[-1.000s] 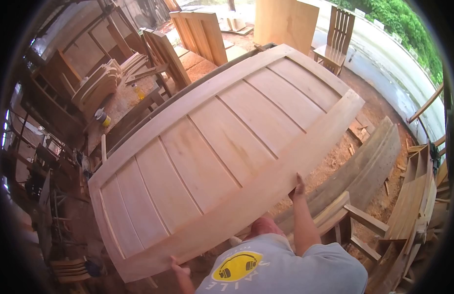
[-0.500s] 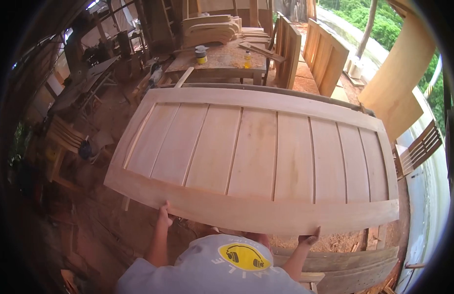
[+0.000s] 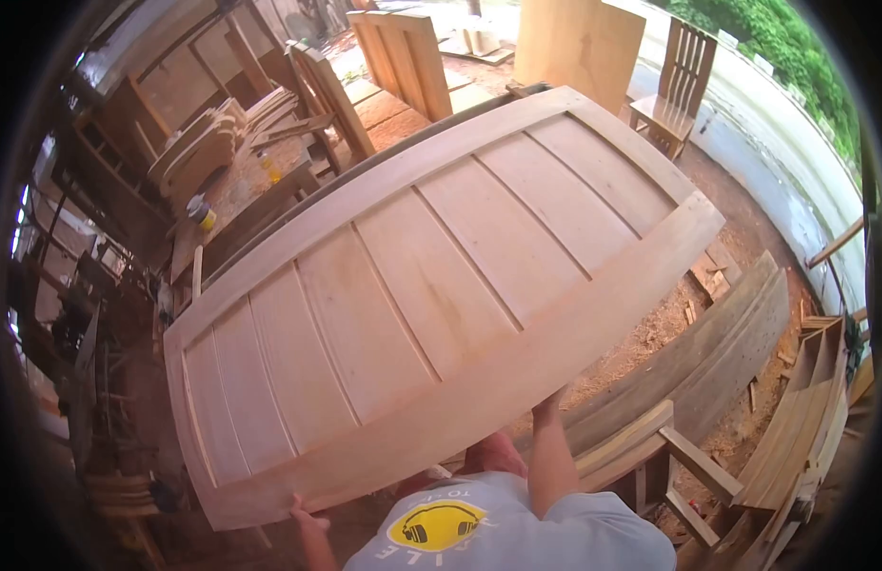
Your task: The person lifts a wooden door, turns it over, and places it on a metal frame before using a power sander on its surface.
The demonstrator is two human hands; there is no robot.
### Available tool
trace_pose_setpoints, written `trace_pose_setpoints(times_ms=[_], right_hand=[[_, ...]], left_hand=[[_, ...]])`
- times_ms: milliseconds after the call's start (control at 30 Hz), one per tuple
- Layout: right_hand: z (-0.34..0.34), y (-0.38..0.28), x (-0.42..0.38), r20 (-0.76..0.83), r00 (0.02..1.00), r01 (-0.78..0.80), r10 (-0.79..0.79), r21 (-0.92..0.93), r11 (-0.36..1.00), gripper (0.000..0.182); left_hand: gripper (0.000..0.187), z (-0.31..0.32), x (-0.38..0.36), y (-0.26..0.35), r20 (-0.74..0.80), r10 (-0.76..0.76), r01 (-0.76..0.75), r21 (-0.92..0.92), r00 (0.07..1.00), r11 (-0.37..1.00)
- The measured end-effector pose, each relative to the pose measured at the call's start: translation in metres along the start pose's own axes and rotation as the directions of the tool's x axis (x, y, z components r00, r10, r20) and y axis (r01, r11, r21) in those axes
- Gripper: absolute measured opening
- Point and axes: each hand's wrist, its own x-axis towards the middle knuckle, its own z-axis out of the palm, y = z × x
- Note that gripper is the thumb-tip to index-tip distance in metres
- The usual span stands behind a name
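Note:
A large pale wooden door panel [image 3: 412,285], with a plain frame around several grooved boards, lies in front of me, its near edge toward my body. My left hand [image 3: 309,517] grips that edge near its left end, thumb up against the wood. Farther right, my right hand [image 3: 549,402] holds the same edge from below; most of its fingers are hidden under the panel. Beneath the far edge runs a dark support beam [image 3: 384,152].
Weathered planks [image 3: 688,343] lie right of me over sawdust. A slatted wooden chair [image 3: 683,81] stands at the back right. Behind the panel are a workbench [image 3: 236,195] with cut wood pieces and a yellow-labelled container [image 3: 201,211], and upright panelled doors [image 3: 400,62].
My view has turned to the right and tilted, so the panel now slants up to the right. Both hands stay at its near edge; my right thumb no longer shows on top.

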Motion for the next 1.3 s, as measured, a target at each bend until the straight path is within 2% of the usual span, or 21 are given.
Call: trace_pose_setpoints(times_ms=[100,200,333,500,600,700,767,800,867,933,967,1000,1033,1067,1100,1133,1200,1233,1267,1300], right_hand=[[-0.005,0.018,-0.005,-0.09,0.99,0.105,-0.112,-0.077,0.991,0.051],[-0.01,0.028,-0.007,-0.125,0.978,0.154,-0.169,-0.119,0.981,0.049],[-0.002,0.027,-0.009,-0.115,0.971,0.19,-0.209,-0.158,0.969,0.046],[0.009,0.016,-0.017,-0.087,0.964,0.227,-0.252,-0.225,0.948,0.042],[0.02,0.001,-0.02,-0.044,0.957,0.264,-0.287,-0.278,0.924,0.039],[0.052,-0.031,-0.024,0.019,0.941,0.324,-0.339,-0.348,0.88,0.037],[0.09,-0.063,-0.029,0.068,0.927,0.365,-0.368,-0.375,0.852,0.035],[0.121,-0.085,-0.036,0.087,0.928,0.37,-0.362,-0.332,0.868,0.034],[0.173,-0.12,-0.05,0.119,0.929,0.369,-0.35,-0.26,0.892,0.032],[0.212,-0.141,-0.044,-0.037,0.891,0.421,-0.453,-0.307,0.854,0.042],[0.234,-0.15,-0.041,-0.11,0.859,0.445,-0.5,-0.321,0.836,0.047],[0.262,-0.164,-0.041,-0.131,0.904,0.397,-0.407,-0.095,0.913,0.055],[0.289,-0.182,-0.045,-0.142,0.943,0.321,-0.303,0.135,0.937,0.063],[0.308,-0.193,-0.043,-0.133,0.972,0.231,-0.195,0.36,0.904,0.071],[0.316,-0.198,-0.025,-0.112,0.961,0.276,-0.252,0.369,0.887,0.075],[0.327,-0.204,-0.008,-0.099,0.945,0.325,-0.311,0.386,0.864,0.08],[0.362,-0.211,0.014,0.002,0.936,0.325,-0.352,0.379,0.867,0.077],[0.395,-0.213,0.009,0.086,0.937,0.29,-0.337,0.342,0.894,0.071],[0.421,-0.21,0.021,0.064,0.75,0.661,-0.658,-0.092,0.745,0.063],[0.455,-0.211,0.024,0.125,0.761,0.634,-0.636,0.063,0.771,0.052]], left_hand=[[0.056,-0.024,0.033,-0.001,0.092,-0.051,0.057,-0.059,0.994,0.997],[0.055,-0.034,0.032,-0.003,0.171,0.046,-0.038,-0.05,0.984,0.998],[0.055,-0.032,0.041,-0.012,0.136,0.039,-0.035,-0.037,0.99,0.999],[0.058,-0.039,0.022,0.005,0.097,0.033,-0.033,0.001,0.995,0.999],[0.057,-0.041,0.001,0.014,0.011,0.026,-0.026,-0.009,1.0,1.0],[0.056,-0.034,-0.045,0.026,0.054,0.107,-0.104,-0.048,0.993,0.993],[0.055,-0.018,-0.101,0.038,0.159,0.249,-0.226,-0.148,0.955,0.963],[0.055,-0.01,-0.132,0.043,0.192,0.32,-0.28,-0.209,0.928,0.937],[0.054,0.008,-0.19,0.063,0.058,0.356,-0.344,-0.155,0.933,0.926],[0.051,0.013,-0.213,0.073,0.143,0.451,-0.378,-0.362,0.881,0.852],[0.049,0.004,-0.221,0.08,0.272,0.506,-0.38,-0.404,0.818,0.832],[0.048,-0.005,-0.218,0.09,0.39,0.569,-0.39,-0.448,0.724,0.804],[0.048,-0.018,-0.202,0.095,0.335,0.67,-0.518,-0.441,0.662,0.733],[0.048,-0.035,-0.182,0.098,0.289,0.76,-0.636,-0.42,0.582,0.647],[0.048,-0.039,-0.168,0.102,0.252,0.839,-0.741,-0.393,0.483,0.544],[0.049,-0.024,-0.167,0.116,0.173,0.855,-0.803,-0.293,0.489,0.519],[0.053,0.017,-0.18,0.167,0.006,0.89,-0.887,-0.075,0.456,0.455],[0.055,0.044,-0.193,0.198,-0.071,0.903,-0.904,0.038,0.423,0.426],[0.057,0.068,-0.204,0.226,-0.143,0.913,-0.904,0.151,0.381,0.401],[0.058,0.085,-0.211,0.247,-0.21,0.919,-0.884,0.27,0.333,0.382]])
